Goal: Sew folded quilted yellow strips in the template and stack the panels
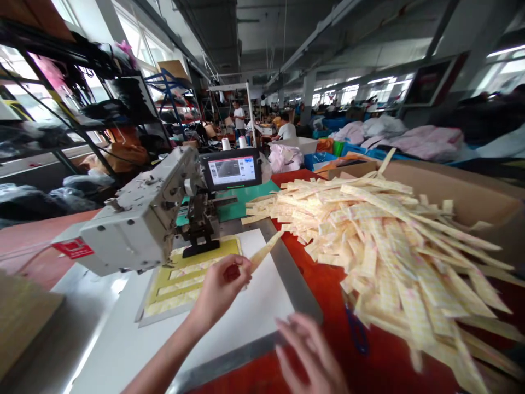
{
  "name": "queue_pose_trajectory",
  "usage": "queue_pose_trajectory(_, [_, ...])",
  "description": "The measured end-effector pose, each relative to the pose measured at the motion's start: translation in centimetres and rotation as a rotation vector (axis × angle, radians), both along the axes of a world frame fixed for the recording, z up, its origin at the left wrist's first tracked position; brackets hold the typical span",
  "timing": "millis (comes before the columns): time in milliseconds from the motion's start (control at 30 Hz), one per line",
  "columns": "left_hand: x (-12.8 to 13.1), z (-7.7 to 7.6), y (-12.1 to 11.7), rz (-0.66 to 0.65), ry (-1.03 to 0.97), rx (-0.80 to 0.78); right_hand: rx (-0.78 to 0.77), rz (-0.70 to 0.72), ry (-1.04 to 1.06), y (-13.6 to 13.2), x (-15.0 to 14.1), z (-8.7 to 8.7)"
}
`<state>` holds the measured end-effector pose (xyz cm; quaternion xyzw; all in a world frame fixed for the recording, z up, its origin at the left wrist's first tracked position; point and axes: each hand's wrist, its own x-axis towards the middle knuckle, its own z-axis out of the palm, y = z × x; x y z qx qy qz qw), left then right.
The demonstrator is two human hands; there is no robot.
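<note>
The left hand [221, 290] enters from the lower edge and is closed in a pinch on a narrow strip [264, 250], whose pale, grid-printed length tapers up and to the right over a smooth white board [246, 295]. The right hand [307, 350], blurred at the bottom of the frame, is open with its fingers spread and holds nothing, just above the glossy red desk [381, 361]. A dull steel edge [291, 279] frames the board.

Just beyond the left hand lies a flat yellow template [205, 251], with similar strips set in its long slots. The grey, boxy sewing machine [139, 224] reaches over it from the left, its dark presser foot close to the template. To the right, a loose pile [381, 241] of the same flat, pale strips fans across the desk, the strips crossing at all angles, with a thin blue cord [356, 331] at its near edge. The pile runs up into a brown cardboard box [451, 191].

Farther off stand a lit control screen [232, 169] and a green mat [246, 200]. A black metal rack [82, 93] stacked with dark bags fills the upper left, soft pink garments [414, 142] heap up at the right, and a co-worker [287, 130] sits in the distance.
</note>
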<state>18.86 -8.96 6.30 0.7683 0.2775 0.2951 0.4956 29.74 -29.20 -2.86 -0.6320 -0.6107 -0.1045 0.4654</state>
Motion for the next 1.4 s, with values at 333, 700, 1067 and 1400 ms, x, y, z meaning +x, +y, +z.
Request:
queue_pose_trajectory(333, [-9.7, 4.3, -2.9, 0.179, -0.259, -0.289, -0.188, 0.481, 0.23, 9.5, -1.8, 13.0])
queue_pose_trajectory(700, [-9.9, -3.6, -2.1, 0.321, -0.361, -0.516, -0.38, 0.54, 0.969, 12.9, -6.0, 3.9])
queue_pose_trajectory(1067, [-10.5, -4.5, -2.6, 0.299, -0.334, -0.438, -0.418, 0.563, 1.049, 12.7, -5.6, 3.4])
queue_pose_trajectory(1400, [-10.3, -4.5, -2.6, 0.342, -0.336, -0.459, -0.417, 0.596, 0.985, 12.5, -4.9, 4.1])
